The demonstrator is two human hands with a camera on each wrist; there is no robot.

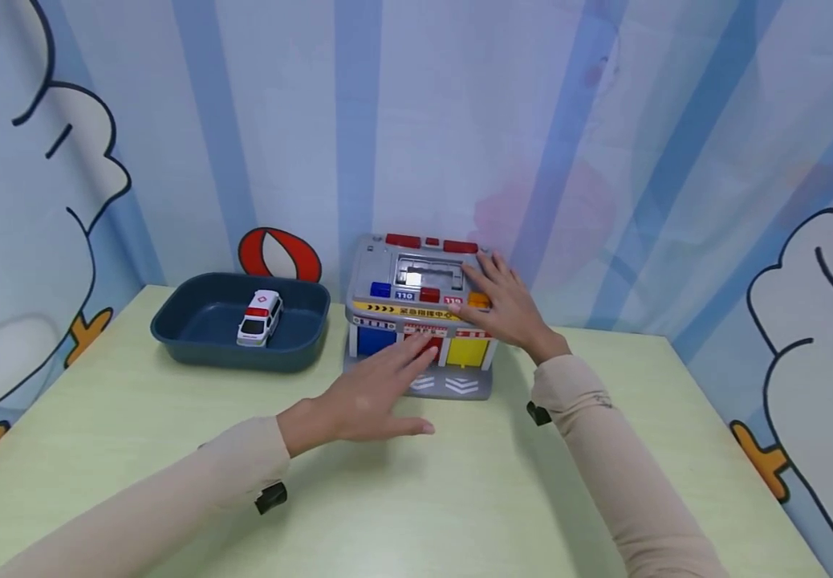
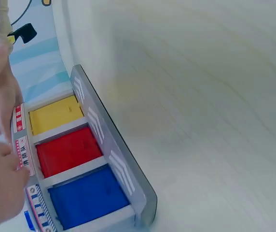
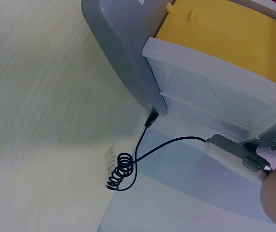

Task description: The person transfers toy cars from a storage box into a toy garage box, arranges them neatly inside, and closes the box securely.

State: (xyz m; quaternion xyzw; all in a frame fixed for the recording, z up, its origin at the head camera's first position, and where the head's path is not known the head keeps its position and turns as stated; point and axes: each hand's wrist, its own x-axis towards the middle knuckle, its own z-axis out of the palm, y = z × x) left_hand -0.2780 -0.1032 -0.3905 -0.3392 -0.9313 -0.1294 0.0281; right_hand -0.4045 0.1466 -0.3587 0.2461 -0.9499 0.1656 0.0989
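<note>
A toy garage (image 1: pixel 416 313) with a grey roof and blue, red and yellow doors stands at the back of the table. My right hand (image 1: pixel 506 309) rests on the right part of its roof, fingers spread and fairly straight. In front of the doors is my left hand (image 1: pixel 369 393), its fingers extended toward the garage front and its thumb held apart. It grips nothing; whether its fingertips touch the garage I cannot tell. The left wrist view shows the red door (image 2: pixel 69 152) beside that hand. A grey-and-white handset (image 3: pixel 237 157) is at the garage's side, close to the right hand.
Left of the garage sits a dark blue tray (image 1: pixel 171 333) holding a white toy ambulance (image 1: pixel 259 319) with a red roof stripe. A black coiled cord (image 3: pixel 123 166) joins the handset to the garage base. Behind the pale table (image 1: pixel 445 498) hangs a striped cartoon curtain (image 1: pixel 431 120).
</note>
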